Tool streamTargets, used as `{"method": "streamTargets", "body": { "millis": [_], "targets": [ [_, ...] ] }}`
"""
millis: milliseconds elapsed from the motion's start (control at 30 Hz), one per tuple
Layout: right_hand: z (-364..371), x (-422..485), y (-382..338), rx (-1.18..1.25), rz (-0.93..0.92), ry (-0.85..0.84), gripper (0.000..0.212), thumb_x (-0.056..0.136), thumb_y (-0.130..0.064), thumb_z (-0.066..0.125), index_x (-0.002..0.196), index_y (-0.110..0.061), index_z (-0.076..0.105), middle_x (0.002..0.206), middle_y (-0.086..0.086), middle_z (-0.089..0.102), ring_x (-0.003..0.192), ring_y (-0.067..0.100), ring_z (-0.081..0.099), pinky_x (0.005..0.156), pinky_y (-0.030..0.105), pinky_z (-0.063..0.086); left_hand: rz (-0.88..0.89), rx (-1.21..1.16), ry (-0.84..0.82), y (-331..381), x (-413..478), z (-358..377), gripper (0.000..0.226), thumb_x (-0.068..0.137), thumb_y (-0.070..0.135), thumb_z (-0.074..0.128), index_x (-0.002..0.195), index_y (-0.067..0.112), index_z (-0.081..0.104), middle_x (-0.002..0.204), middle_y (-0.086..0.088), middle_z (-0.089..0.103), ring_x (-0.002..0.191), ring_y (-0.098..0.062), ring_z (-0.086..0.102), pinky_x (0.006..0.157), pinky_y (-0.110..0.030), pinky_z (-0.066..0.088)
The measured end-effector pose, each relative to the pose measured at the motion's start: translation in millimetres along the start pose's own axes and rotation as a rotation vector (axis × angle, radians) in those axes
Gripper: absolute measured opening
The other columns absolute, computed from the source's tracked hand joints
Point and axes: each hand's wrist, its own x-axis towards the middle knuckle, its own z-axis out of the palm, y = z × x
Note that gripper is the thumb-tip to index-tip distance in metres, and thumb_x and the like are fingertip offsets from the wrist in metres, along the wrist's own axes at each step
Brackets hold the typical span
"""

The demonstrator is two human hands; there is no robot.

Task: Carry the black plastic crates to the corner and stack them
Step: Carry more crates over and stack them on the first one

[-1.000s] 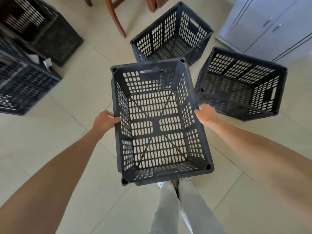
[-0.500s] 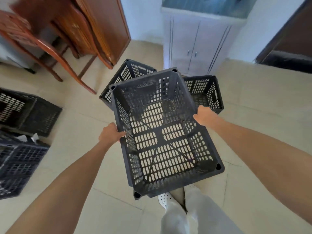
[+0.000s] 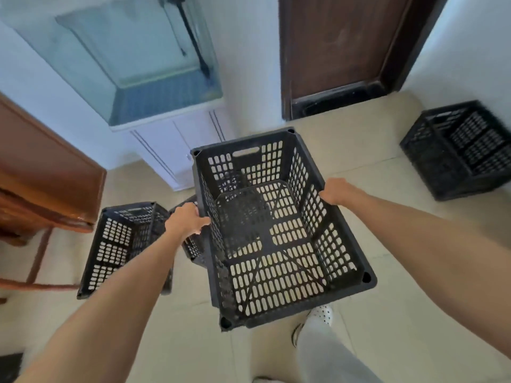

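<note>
While aloft, slotted plastic crate [image 3: 265,233], left hand [image 3: 185,221], right hand [image 3: 338,192] fingers [image 3: 326,193] clasped on rims.

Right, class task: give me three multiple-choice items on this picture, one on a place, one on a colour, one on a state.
1. Where does the fish tank stand? A on the floor; B on the white cabinet; C in a crate.
2. What colour is the door? A white; B green; C brown.
3. How is the carried crate? A empty; B full of bottles; C upside down.
Key: 1 B, the tank sits atop the cabinet; 2 C, its panel is dark brown; 3 A, nothing lies on its slotted bottom.
</note>
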Motion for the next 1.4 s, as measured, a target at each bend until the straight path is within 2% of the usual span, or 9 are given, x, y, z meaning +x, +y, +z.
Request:
{"method": "streamTargets", "body": {
  "millis": [133, 267, 400, 633, 767, 867, 1033, 1233, 1400],
  "targets": [
    [-57.9, 23.1, 86.0, 0.053, 0.092, 0.041, 0.042, 0.098, -0.029, 0.044, 0.125, 0.001, 0.054, 0.124, 0.02, 0.059, 0.106, 0.035, 0.058, 0.085, 0.036, 0.045, 0.159, 0.049, -0.001, 116.1, 37.3, -0.2, 0.034, 0.084, 0.036, 0.069, 0.063, 0.014, 0.054, 0.06, -0.004, 0.066, 0.065, -0.023, 0.065, 0.062, -0.031, 0.048],
    [-113.9, 33.6, 173.0, 0.098, 0.177, 0.108, 0.035, 0.097, -0.027, 0.044, 0.114, 0.001, 0.056, 0.108, 0.018, 0.062, 0.082, 0.028, 0.053, 0.073, 0.031, 0.042, 0.281, 0.089, 0.01, 227.0, 61.3, 8.8, 0.033, 0.086, 0.039, 0.066, 0.069, 0.021, 0.045, 0.073, -0.002, 0.06, 0.078, -0.024, 0.06, 0.07, -0.033, 0.045],
    [-161.5, 39.3, 254.2, 0.155, 0.266, 0.155, 0.04, 0.098, -0.029, 0.043, 0.12, 0.002, 0.055, 0.106, 0.017, 0.06, 0.084, 0.03, 0.054, 0.071, 0.032, 0.042, 0.406, 0.12, -0.055, 337.3, 86.1, 15.7, 0.032, 0.086, 0.039, 0.068, 0.071, 0.018, 0.05, 0.074, -0.003, 0.062, 0.069, -0.017, 0.058, 0.061, -0.028, 0.042],
    [-235.5, 72.7, 386.2, 0.166, 0.406, 0.246, 0.019, 0.095, -0.02, 0.052, 0.089, -0.001, 0.052, 0.093, 0.016, 0.056, 0.083, 0.031, 0.057, 0.074, 0.037, 0.046, 0.618, 0.247, -0.102, 535.9, 140.4, 20.8, 0.035, 0.082, 0.043, 0.071, 0.065, 0.014, 0.061, 0.064, -0.002, 0.067, 0.063, -0.017, 0.065, 0.057, -0.028, 0.043],
    [-275.0, 107.0, 456.5, 0.148, 0.499, 0.241, 0.03, 0.09, -0.011, 0.057, 0.065, -0.004, 0.042, 0.076, 0.013, 0.053, 0.07, 0.026, 0.052, 0.066, 0.036, 0.044, 0.701, 0.301, -0.171, 651.1, 171.2, 35.6, 0.033, 0.082, 0.042, 0.07, 0.065, 0.016, 0.06, 0.066, -0.001, 0.065, 0.065, -0.013, 0.061, 0.06, -0.028, 0.042],
    [-307.1, 130.7, 503.0, 0.152, 0.557, 0.207, 0.014, 0.089, -0.01, 0.058, 0.084, 0.002, 0.055, 0.09, 0.019, 0.061, 0.077, 0.029, 0.058, 0.071, 0.039, 0.051, 0.74, 0.314, -0.219, 735.9, 187.7, 48.3, 0.032, 0.083, 0.037, 0.072, 0.065, 0.017, 0.054, 0.065, 0.001, 0.059, 0.068, -0.014, 0.057, 0.06, -0.028, 0.038],
    [-343.7, 172.1, 582.7, 0.209, 0.623, 0.196, 0.028, 0.093, -0.01, 0.053, 0.113, 0.007, 0.061, 0.107, 0.021, 0.065, 0.098, 0.034, 0.062, 0.089, 0.043, 0.053, 0.776, 0.391, -0.287, 853.3, 208.4, 69.5, 0.031, 0.085, 0.035, 0.07, 0.076, 0.009, 0.055, 0.076, -0.004, 0.057, 0.082, -0.022, 0.058, 0.072, -0.037, 0.045],
    [-371.5, 240.7, 677.7, 0.252, 0.65, 0.178, 0.028, 0.097, -0.005, 0.045, 0.118, 0.008, 0.058, 0.116, 0.022, 0.063, 0.106, 0.034, 0.061, 0.09, 0.041, 0.052, 0.782, 0.416, -0.324, 960.0, 241.4, 120.7, 0.037, 0.087, 0.034, 0.069, 0.113, 0.009, 0.064, 0.108, -0.008, 0.07, 0.099, -0.024, 0.066, 0.091, -0.037, 0.049],
    [-404.8, 308.0, 750.4, 0.221, 0.566, 0.108, 0.028, 0.096, -0.008, 0.05, 0.119, 0.007, 0.055, 0.115, 0.022, 0.061, 0.104, 0.035, 0.06, 0.077, 0.034, 0.048, 0.681, 0.411, -0.308, 1032.3, 276.4, 160.4, 0.042, 0.083, 0.04, 0.071, 0.114, 0.014, 0.062, 0.109, -0.005, 0.07, 0.101, -0.026, 0.066, 0.093, -0.042, 0.052]
  ]
}}
